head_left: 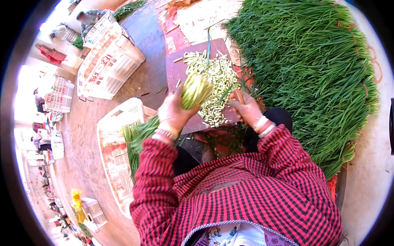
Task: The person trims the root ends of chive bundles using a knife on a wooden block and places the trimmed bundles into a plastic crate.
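My left hand [174, 111] is closed around a bunch of garlic chives [196, 91], pale stem ends pointing up and away, green leaves trailing down past my wrist. Closed on the brown wooden handle of a knife [239, 96] is my right hand [248, 110]; its blade is hard to make out. Both hands are over the near part of a dark reddish board [177, 67]. Many short pale cut stem pieces [219, 74] lie heaped on it, with a few loose green leaves among them.
Tied chives [303, 74] form a large pile along the right. To my left stands a white plastic crate [113, 164] with chives at its edge. Farther off are stacked white crates [111, 61], a yellow bag [76, 199] on another crate, and several people, one [87, 20] at upper left.
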`<state>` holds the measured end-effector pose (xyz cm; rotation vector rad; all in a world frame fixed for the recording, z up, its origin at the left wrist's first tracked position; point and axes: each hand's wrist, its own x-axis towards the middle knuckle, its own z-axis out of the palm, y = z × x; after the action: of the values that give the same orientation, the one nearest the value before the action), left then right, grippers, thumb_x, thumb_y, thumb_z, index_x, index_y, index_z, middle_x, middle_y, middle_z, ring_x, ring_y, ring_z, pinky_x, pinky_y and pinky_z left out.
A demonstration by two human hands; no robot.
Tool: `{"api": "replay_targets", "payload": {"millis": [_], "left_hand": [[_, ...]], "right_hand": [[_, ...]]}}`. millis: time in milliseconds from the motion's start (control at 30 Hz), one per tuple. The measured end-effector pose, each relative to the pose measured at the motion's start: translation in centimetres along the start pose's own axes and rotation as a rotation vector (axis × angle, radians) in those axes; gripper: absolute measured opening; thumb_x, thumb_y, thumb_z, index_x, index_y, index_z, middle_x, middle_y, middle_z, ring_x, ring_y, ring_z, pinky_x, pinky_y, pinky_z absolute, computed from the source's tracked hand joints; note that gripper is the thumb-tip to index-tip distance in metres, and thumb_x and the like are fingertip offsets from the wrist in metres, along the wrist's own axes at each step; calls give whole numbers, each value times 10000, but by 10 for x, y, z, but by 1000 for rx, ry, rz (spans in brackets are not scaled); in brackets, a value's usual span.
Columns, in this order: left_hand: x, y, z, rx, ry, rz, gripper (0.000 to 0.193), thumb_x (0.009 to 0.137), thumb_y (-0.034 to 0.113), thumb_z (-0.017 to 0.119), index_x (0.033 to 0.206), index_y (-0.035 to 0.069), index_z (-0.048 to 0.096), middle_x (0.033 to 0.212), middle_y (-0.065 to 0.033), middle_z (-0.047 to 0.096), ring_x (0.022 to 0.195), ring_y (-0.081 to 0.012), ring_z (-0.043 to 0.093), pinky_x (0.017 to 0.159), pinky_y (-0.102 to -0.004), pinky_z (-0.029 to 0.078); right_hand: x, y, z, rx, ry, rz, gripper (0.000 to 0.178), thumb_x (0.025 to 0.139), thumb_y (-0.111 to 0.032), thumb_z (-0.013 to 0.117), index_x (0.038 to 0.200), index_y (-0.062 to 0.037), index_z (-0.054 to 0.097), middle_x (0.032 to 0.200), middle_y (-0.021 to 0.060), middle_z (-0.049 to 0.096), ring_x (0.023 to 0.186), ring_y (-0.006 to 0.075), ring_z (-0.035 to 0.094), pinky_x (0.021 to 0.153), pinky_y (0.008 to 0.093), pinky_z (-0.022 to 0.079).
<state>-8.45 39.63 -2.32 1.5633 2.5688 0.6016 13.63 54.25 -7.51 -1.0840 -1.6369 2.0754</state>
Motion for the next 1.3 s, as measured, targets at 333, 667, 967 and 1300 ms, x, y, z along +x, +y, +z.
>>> {"api": "replay_targets", "payload": {"millis": [333,667,967,1300], "left_hand": [[39,-21,39,-1072,-303,-424,1161,680,316,920,1541,-28,220,1540,-267,313,1401,-313,374,1132,-372,343],[52,11,76,116,-418,-268,1241,583,531,896,1473,-66,271,1307,-278,578,1185,-410,597,995,-438,485],[55,20,82,254,-423,-317,647,680,339,819,1175,-2,579,1075,-188,702,1019,-349,684,883,-427,542],[46,12,97,274,-286,-185,478,675,308,788,1043,42,638,989,-183,700,949,-357,680,841,-446,546]], "right_hand": [[-22,36,-30,-622,205,-351,321,943,-345,619,1137,-89,601,961,192,684,919,419,651,775,475,521],[-16,17,-11,-943,105,-502,294,958,-341,581,1118,-94,572,829,169,671,769,391,663,653,485,517],[6,31,-11,-1099,-8,-351,361,1011,-396,479,1054,-39,499,772,208,675,747,414,670,662,521,512],[31,-16,2,-1133,-158,-180,321,997,-358,496,1062,-52,567,913,212,689,869,427,664,756,534,508]]}}
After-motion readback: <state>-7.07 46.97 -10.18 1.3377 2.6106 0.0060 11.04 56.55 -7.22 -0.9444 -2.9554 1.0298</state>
